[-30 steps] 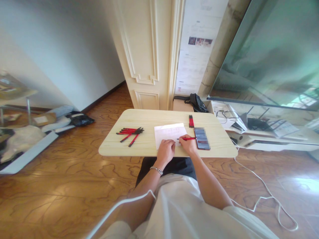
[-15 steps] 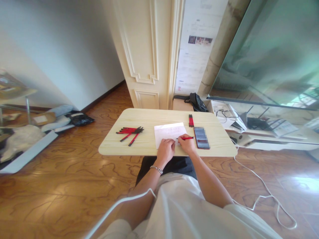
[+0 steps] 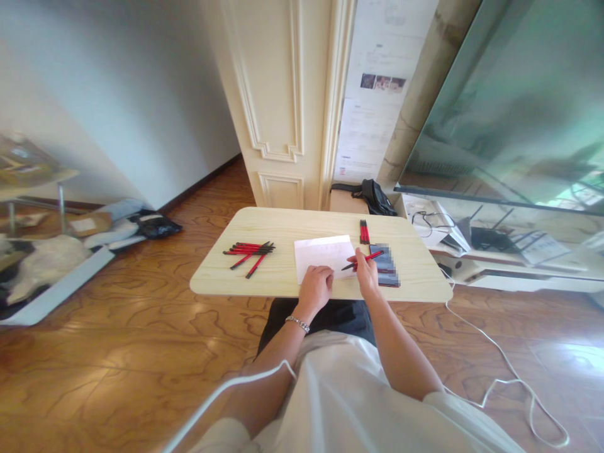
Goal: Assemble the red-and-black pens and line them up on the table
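Note:
My right hand (image 3: 367, 275) grips a red and black pen (image 3: 363, 260), lifted above the right edge of a white sheet of paper (image 3: 323, 255) on a small light wooden table (image 3: 264, 277). My left hand (image 3: 315, 284), fingers curled, rests on the near edge of the paper and holds it down. A phone (image 3: 385, 267) lies just right of my right hand. Several red and black pens (image 3: 249, 251) lie in a loose pile on the table's left side. Two or three more pens (image 3: 363, 231) lie side by side beyond the phone.
A cream panelled door (image 3: 278, 100) stands behind the table, with a black bag (image 3: 375, 196) at its foot. A low white shelf with cables and a router (image 3: 491, 242) is at the right. A white cable (image 3: 495, 365) trails over the wooden floor. Clutter and bags (image 3: 70, 245) lie at the left.
My right hand has lifted the pen off the paper and swung its tip up and to the right. The left hand has stayed on the paper. The view has shifted slightly.

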Demonstrator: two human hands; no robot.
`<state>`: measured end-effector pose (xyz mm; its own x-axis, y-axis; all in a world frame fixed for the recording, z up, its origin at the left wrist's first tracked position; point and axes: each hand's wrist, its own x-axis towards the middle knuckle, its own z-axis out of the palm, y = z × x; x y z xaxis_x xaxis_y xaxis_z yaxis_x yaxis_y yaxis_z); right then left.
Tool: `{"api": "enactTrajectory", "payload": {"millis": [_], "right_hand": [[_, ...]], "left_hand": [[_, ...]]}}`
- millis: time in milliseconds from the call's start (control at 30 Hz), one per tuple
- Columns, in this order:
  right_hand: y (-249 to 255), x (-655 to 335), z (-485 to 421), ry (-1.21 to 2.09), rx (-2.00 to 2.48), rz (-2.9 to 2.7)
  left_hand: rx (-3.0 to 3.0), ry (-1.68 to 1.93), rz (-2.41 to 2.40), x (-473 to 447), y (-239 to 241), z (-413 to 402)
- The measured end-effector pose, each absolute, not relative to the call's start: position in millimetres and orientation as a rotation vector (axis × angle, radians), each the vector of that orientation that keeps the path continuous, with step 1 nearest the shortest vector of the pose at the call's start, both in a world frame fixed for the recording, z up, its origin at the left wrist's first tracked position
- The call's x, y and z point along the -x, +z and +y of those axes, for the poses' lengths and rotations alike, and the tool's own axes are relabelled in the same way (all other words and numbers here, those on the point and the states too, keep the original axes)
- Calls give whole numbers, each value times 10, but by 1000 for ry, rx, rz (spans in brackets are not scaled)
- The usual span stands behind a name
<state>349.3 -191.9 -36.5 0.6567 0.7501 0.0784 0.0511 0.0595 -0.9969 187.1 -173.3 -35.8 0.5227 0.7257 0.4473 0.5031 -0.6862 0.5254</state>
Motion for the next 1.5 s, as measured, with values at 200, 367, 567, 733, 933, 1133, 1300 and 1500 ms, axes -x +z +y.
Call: {"api": "enactTrajectory", "payload": {"millis": [200,367,567,733,933,1133,1300,1500], "right_hand": [[-101,-3555,-1896,834,1012,-561],[38,-3652,-1915,991,961,-492],[79,-3719,-1965,1007,1054,-574],[88,-3714,-1959,1011,1035,-559],[203,-3687,-1858,979,915,-492],[333,-3614,-1900,881,817,-514],[313,-3421,-2025,917,679,-505],[100,-3141,-2244,1005,749,-531]], "left_hand": [[-2448,922,1028,-1848,-400,-1705],[-2430,900,1011,-1835,-408,-1670],[-2411,908,1026,-1827,-401,-1659],[-2400,899,1027,-1832,-398,-1665],[-2427,862,1025,-1830,-363,-1652],[-2287,947,1010,-1814,-238,-1756],[-1741,998,858,-1929,-221,-1931],[-1071,1071,717,-2013,-163,-1927]]}}
